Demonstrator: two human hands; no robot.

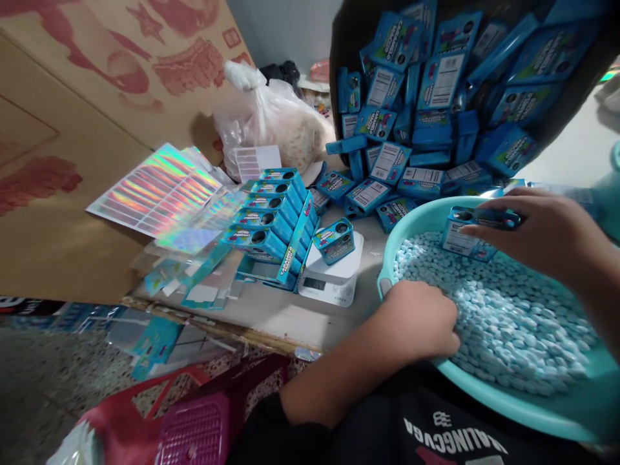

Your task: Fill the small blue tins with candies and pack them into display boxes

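Note:
A large turquoise basin full of small pale-blue candies stands at the right. Over the candies my right hand holds a small blue candy box, thumb across its printed side. My left hand is curled at the near-left side of the basin, knuckles up, its fingertips down at the candies. Whatever it grips is hidden. Left of the basin, another blue box rests on a white digital scale. Beside the scale, several matching boxes stand in a row in a blue display carton.
Many blue boxes spill from a dark container at the back. Shiny sticker sheets lie left of the display carton. A knotted white plastic bag and a big cardboard box stand behind. The table edge runs nearby.

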